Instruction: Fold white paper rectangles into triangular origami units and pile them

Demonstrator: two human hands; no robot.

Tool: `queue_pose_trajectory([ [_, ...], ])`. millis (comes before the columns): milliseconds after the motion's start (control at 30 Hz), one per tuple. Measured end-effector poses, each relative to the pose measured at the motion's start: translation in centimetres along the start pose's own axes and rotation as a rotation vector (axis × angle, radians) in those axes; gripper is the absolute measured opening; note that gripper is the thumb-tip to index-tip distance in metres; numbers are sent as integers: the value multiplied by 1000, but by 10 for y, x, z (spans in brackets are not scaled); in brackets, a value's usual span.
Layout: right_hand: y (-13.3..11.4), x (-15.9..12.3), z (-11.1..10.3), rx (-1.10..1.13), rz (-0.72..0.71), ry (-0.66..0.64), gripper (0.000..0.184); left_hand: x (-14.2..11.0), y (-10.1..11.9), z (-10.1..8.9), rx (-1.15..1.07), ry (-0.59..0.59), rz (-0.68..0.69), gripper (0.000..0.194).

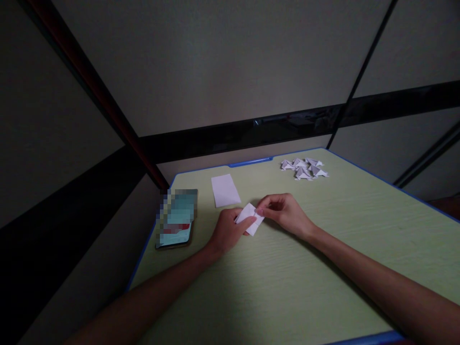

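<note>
A small piece of folded white paper point(253, 226) is held between both hands above the table. My left hand point(229, 229) grips its left side, thumb on top and fingers underneath. At the upper right edge, my right hand point(282, 211) pinches the paper between thumb and forefinger. Fine creases show on its surface, but the fold pattern is too small to read fully. A flat sheet of white paper point(225, 190) lies just beyond my left hand.
The light green table point(345, 230) has a blue edge. Several folded paper figures point(302, 173) sit together at its far right. A phone point(178, 218) with a lit, partly blurred screen lies at the left. Behind stands a panelled surface point(233, 67) with a dark band.
</note>
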State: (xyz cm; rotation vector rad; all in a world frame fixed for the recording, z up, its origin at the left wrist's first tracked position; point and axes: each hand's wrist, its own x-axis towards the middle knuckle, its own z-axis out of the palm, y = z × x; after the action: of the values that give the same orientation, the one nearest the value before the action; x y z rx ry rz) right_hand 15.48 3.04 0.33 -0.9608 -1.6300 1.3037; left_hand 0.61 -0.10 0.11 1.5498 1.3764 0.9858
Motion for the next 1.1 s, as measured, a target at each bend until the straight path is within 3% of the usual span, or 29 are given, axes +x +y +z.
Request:
queue_pose_trajectory([
  [300, 1, 1, 2, 67, 63, 57, 19, 0, -2, -1, 73, 5, 32, 24],
  [767, 1, 1, 5, 23, 28, 60, 22, 0, -5, 0, 63, -10, 44, 24],
  [1100, 2, -3, 6, -69, -155, 47, 11, 0, 3, 0, 2, -9, 11, 25],
])
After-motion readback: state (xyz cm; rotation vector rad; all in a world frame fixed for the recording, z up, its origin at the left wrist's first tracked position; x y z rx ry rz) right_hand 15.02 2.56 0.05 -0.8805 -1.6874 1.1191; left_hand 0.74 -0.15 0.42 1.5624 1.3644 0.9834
